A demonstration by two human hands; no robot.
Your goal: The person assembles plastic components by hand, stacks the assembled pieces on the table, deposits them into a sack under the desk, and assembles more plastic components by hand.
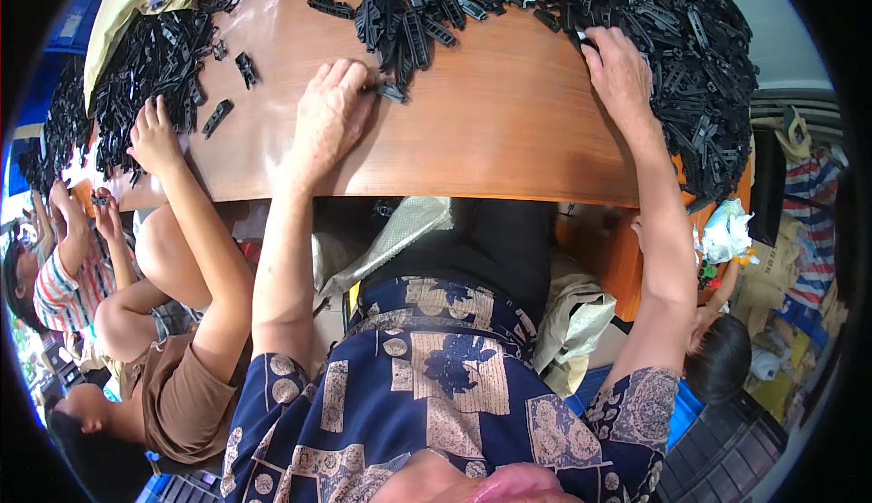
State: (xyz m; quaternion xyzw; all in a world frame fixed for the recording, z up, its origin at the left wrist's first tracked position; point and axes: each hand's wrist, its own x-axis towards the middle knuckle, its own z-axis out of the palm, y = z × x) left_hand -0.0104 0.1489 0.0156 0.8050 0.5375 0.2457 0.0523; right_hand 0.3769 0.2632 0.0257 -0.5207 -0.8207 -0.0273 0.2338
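My left hand (334, 114) is over the brown table, its fingers curled in. A small black plastic part (391, 92) sticks out at its finger side, slightly blurred, and the hand seems closed on it. Farther right, my right hand (621, 74) reaches the inner edge of a large heap of black plastic parts (695, 76). Its fingers are bent together, and a shiny bit shows at the fingertips; what they grip is mostly hidden. Between the hands, a tongue of loose parts (409, 35) spills from the far side toward me.
The wooden tabletop (472, 131) curves along its near edge. On the left lies another heap (150, 67) beside a paper sack (136, 4), with a co-worker's hand (156, 138) next to it. A child (718, 358) is low at the right, near a white plastic bag (727, 231).
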